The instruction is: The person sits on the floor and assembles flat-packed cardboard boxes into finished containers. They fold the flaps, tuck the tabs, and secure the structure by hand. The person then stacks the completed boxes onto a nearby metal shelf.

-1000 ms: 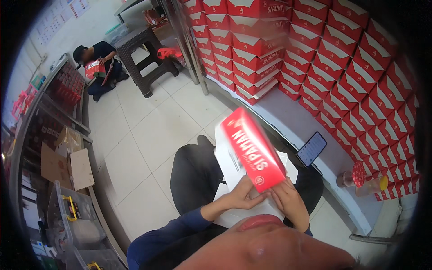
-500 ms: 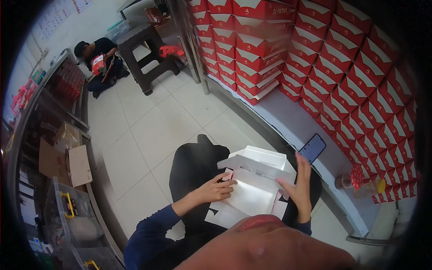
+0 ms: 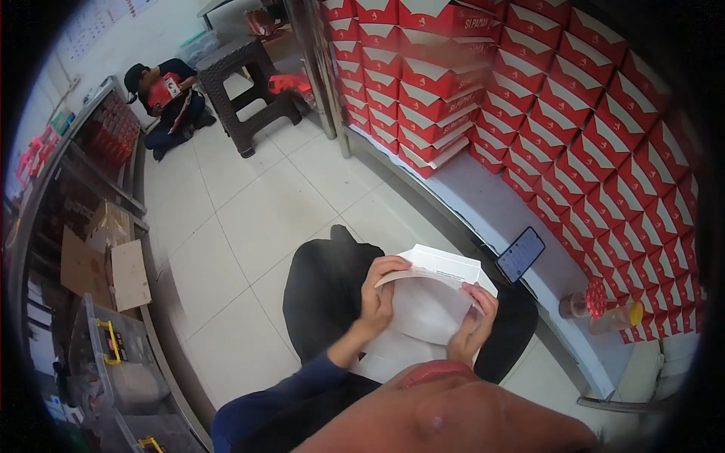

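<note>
On my lap rests a white cardboard box (image 3: 427, 309), partly folded, its inner side facing me. My left hand (image 3: 375, 291) pinches the box's left upper corner, thumb inside and fingers over the top edge. At the right upper corner my right hand (image 3: 476, 311) grips the same panel, fingers folded over its edge. Between the two hands the panel bows in a curve. The near part of the box is hidden below my chin.
Red-and-white boxes (image 3: 589, 143) stand stacked along the right on a white ledge. A phone (image 3: 521, 254) and lidded jars (image 3: 615, 317) lie there. Left are plastic bins (image 3: 124, 362) and an opened carton (image 3: 132, 275). Beyond are a brown stool (image 3: 242, 90) and a seated person (image 3: 170, 106) holding a red box.
My left hand has moved up from inside the box to its upper left corner. My right hand has closed on the right corner. The panel is now raised and bent.
</note>
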`<state>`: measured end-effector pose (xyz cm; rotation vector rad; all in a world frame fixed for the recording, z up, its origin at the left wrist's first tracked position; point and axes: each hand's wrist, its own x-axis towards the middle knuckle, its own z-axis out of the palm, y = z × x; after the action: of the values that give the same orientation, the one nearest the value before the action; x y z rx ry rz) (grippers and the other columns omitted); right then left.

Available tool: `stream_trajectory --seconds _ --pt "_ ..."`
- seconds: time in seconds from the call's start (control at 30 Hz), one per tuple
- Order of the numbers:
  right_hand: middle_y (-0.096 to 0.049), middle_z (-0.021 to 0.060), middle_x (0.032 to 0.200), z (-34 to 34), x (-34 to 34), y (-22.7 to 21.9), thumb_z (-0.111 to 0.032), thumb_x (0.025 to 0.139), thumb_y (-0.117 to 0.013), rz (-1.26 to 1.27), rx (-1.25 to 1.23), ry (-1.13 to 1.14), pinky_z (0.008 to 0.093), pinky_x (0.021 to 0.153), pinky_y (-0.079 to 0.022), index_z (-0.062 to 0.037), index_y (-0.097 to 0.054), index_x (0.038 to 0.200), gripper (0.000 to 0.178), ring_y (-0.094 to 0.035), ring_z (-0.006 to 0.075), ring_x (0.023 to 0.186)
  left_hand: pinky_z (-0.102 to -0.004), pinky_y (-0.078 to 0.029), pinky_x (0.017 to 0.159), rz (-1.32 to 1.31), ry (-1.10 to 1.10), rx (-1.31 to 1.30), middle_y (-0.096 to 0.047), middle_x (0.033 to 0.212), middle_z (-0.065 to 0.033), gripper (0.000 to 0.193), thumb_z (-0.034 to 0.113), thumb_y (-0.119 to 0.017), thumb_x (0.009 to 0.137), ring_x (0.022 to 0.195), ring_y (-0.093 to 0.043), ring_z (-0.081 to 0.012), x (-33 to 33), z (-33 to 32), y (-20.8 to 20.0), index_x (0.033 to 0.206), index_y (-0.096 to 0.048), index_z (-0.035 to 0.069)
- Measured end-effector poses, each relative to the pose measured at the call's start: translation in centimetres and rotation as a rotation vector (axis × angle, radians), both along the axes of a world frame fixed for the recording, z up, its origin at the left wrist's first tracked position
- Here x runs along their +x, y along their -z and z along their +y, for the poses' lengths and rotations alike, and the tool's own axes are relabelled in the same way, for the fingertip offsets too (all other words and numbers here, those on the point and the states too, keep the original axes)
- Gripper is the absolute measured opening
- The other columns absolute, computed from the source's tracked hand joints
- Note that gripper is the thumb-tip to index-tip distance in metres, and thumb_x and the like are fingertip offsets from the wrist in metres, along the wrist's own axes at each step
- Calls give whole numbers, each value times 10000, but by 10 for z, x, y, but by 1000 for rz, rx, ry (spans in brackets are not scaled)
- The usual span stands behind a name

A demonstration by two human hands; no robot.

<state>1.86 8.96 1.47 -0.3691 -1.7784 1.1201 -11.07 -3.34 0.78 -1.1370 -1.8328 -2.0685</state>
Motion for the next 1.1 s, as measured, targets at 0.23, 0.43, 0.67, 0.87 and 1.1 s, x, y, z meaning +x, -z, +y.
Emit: stream_trajectory --seconds 0.23,0.43,0.67,0.87,1.1 --pt "-389 120 1020 -11 -33 -9 116 686 -339 18 -28 183 354 970 -290 8 -332 1271 595 -389 230 962 -296 -346 872 -108 -236 85 -358 965 -119 386 -157 -426 697 873 -371 -214 21 45 -18 1047 -391 4" --pt "-464 186 1162 45 -3 -3 -21 932 -412 -369 161 149 383 992 -336 7 -521 1181 274 -449 293 1102 -385 -371 1006 182 -3 -516 -433 1193 -202 531 -152 -480 729 1159 -442 -351 -28 1 -16 1229 -484 26" --pt "-488 196 1200 26 29 9 21 909 -374 -604 -144 -36 396 990 -398 -82 -498 1324 446 -509 329 1146 -417 -516 853 -194 150 -794 -562 1195 -246 639 -127 -454 839 1014 -618 -383 -2 -31 4 1415 -383 142" --pt "-465 160 1348 24 39 16 -37 907 -389 -217 -800 -268 356 1047 -349 -42 -460 1370 468 -462 262 1244 -339 -431 950 -665 398 -438 -547 1246 -127 436 227 -393 1018 1054 -571 -211 11 -37 17 1436 -381 104" --pt "-471 150 1379 28 50 23 -119 975 -420 -191 -839 -272 334 1085 -279 3 -503 1336 390 -396 213 1311 -308 -325 1054 -1014 468 -150 -519 1302 -54 377 149 -471 978 1231 -441 -167 14 -33 36 1328 -520 17"
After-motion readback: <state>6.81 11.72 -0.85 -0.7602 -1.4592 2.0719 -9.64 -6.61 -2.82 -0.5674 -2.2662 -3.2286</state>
